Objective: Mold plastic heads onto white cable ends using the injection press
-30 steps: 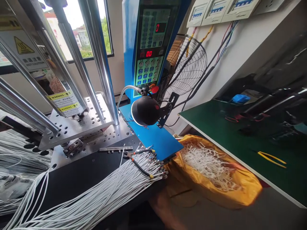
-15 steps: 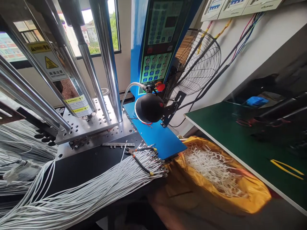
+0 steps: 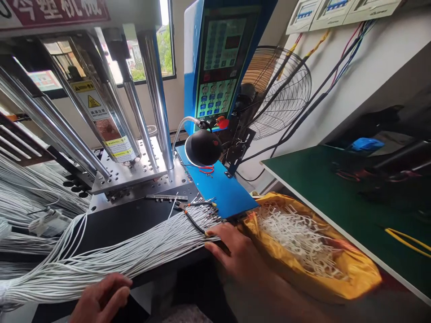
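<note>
A thick bundle of white cables (image 3: 134, 251) runs across the black work surface, its metal-tipped ends gathered at the right. On these ends lie cutting pliers (image 3: 194, 220) with black handles and orange bands. My right hand (image 3: 234, 249) is over the front of the cable ends, thumb and index finger apart, the index fingertip at the tip of one pliers handle. It covers part of the cable ends. At the bundle's near edge, my left hand (image 3: 103, 296) has loosely bent fingers, thumb apart, with nothing seen in it. A slotted metal bar (image 3: 166, 198) lies behind the pliers.
A press with steel columns (image 3: 156, 103) and hot-caution labels stands behind. A black lamp (image 3: 204, 148) hangs over a blue plate (image 3: 218, 190). At the right are a yellow bag (image 3: 365, 273) of white plastic scraps, a green table (image 3: 313, 179) and a fan (image 3: 283, 89).
Both hands have come into view from below, the right one reaching the cable ends and pliers. The view has shifted, showing more of the press top. The pliers still lie on the cables.
</note>
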### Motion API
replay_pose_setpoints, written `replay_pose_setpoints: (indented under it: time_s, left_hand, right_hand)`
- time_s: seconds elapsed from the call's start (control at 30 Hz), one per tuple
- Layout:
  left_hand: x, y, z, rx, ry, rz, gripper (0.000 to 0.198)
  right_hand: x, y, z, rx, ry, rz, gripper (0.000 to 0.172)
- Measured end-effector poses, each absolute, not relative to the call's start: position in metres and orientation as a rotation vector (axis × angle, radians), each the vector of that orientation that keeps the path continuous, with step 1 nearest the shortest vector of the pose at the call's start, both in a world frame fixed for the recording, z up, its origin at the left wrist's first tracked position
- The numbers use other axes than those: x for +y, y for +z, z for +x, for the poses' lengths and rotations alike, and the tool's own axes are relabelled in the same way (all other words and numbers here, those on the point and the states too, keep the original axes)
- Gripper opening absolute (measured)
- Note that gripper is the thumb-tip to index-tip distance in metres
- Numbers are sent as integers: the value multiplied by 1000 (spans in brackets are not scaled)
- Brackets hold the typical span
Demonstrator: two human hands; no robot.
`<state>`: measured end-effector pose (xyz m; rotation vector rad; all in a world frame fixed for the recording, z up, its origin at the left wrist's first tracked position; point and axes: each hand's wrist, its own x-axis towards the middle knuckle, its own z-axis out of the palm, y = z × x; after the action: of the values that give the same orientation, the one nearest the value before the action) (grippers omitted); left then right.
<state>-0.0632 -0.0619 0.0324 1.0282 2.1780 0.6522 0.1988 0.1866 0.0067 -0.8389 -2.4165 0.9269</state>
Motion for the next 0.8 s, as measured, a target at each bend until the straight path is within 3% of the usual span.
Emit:
replay_pose_setpoints:
  time_s: [0.1,0.17,0.27,0.43,0.8]
  left_hand:
    - [7,34,-50,2332,592,1566,34]
    - [45,32,-42,2400,388,1765,31]
    - [75,23,-41,2400,223,1841,18]
    - [77,7,-59,2280,449,1786,18]
    - [91,31,-68,1990,942,1269,34]
  right_hand:
    - [217,16,155,-2596,445,-889,60]
    - [232,14,136,-2788,360,-916,66]
    - [242,13,130,-2954,262,-879,46]
    - [260,19,143,-2932,111,-817,19]
    - [350,-12,156,-2730,-4,-950,33]
